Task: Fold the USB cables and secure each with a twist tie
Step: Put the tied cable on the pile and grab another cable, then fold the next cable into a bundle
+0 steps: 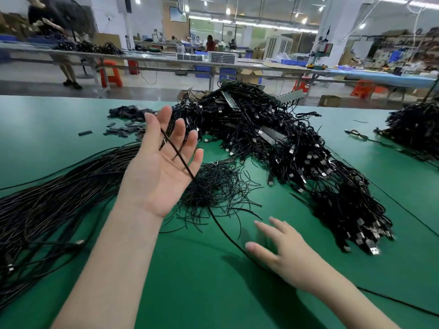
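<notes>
My left hand point(164, 162) is raised above the green table point(190, 281), palm toward me, fingers spread and straight. One black USB cable point(223, 231) runs across that palm, then down over the table and under my right hand point(280, 252). My right hand hovers low over the table with fingers spread, blurred by motion; whether it touches the cable is unclear. A loose heap of short black twist ties point(213, 186) lies just beyond the left hand. A long bundle of straight black cables point(47, 205) stretches across the left side.
A large tangled pile of folded black USB cables point(297, 150) fills the middle and right of the table. Another cable pile point(413, 129) sits far right. Small black caps point(126, 122) lie at the far left. Workbenches and people stand beyond the table.
</notes>
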`<state>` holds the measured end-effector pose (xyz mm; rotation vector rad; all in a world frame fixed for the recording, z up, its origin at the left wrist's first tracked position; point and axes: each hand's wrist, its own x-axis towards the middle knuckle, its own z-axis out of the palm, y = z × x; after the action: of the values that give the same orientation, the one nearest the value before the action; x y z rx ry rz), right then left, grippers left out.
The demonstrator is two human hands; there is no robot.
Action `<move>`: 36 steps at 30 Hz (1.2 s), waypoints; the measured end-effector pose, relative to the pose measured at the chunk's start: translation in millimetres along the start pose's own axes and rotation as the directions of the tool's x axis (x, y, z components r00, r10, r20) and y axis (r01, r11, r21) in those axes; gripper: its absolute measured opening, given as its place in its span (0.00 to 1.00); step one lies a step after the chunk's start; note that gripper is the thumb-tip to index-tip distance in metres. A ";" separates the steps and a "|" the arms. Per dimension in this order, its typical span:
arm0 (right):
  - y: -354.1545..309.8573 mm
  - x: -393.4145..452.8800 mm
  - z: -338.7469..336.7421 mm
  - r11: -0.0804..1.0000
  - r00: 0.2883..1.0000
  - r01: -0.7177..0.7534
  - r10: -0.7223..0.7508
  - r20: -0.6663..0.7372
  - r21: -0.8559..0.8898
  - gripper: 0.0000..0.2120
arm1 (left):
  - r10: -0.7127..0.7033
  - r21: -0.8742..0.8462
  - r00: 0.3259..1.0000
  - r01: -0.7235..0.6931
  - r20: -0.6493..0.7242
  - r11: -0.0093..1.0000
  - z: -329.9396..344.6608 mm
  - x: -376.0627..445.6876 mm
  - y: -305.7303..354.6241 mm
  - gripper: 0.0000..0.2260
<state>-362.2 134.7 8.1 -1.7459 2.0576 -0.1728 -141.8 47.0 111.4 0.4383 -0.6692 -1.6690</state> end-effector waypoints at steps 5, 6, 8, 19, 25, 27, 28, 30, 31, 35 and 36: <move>4.3 18.8 12.4 0.973 0.990 -0.056 0.083 0.113 -0.224 0.39 | -0.043 0.045 0.999 0.042 0.005 0.998 2.7 1.0 -2.1 0.14; 4.2 18.4 13.4 0.970 0.988 -0.051 0.084 0.133 -0.237 0.39 | -0.046 0.042 0.999 0.046 -0.001 0.998 1.9 1.7 -1.6 0.14; 2.0 15.7 12.8 0.967 0.982 -0.048 0.091 0.167 -0.249 0.40 | -0.049 0.040 0.999 0.050 -0.015 0.998 0.2 2.7 0.2 0.13; -40.7 0.2 -10.3 0.980 0.914 0.152 -0.189 -0.359 -0.131 0.17 | -0.086 0.108 0.994 0.079 0.067 0.991 -0.8 1.6 -0.2 0.14; -103.0 0.9 -45.7 0.543 0.871 0.478 -0.391 -0.297 0.690 0.10 | -0.021 0.191 0.988 -0.009 0.151 0.981 4.8 -0.8 -11.4 0.14; -114.9 4.0 -46.9 0.582 0.882 0.461 -0.380 -0.277 0.670 0.07 | 0.025 0.240 0.987 -0.063 0.159 0.969 2.8 -0.2 -10.8 0.13; -117.9 5.8 -47.5 0.598 0.884 0.463 -0.365 -0.291 0.654 0.07 | 0.031 0.248 0.985 -0.074 0.172 0.966 1.3 -0.3 -9.6 0.13; -119.7 9.1 -48.1 0.607 0.878 0.476 -0.364 -0.310 0.637 0.07 | 0.028 0.251 0.981 -0.076 0.190 0.965 -1.2 -0.7 -6.2 0.15; -119.0 10.4 -48.4 0.613 0.875 0.483 -0.358 -0.324 0.626 0.09 | 0.024 0.251 0.981 -0.073 0.193 0.965 -1.5 -1.0 -5.6 0.14; -112.5 13.5 -50.9 0.690 0.881 0.473 -0.352 -0.317 0.548 0.17 | 0.023 0.346 0.980 -0.091 0.196 0.934 -0.8 -1.1 -11.3 0.14; -111.4 12.7 -50.6 0.704 0.878 0.478 -0.361 -0.315 0.525 0.18 | 0.027 0.396 0.980 -0.104 0.197 0.912 -1.1 -1.2 -13.2 0.15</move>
<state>-282.6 91.3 91.3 -1.7843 1.4249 -1.0466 -150.9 49.3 102.0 0.5485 -1.1696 -1.5169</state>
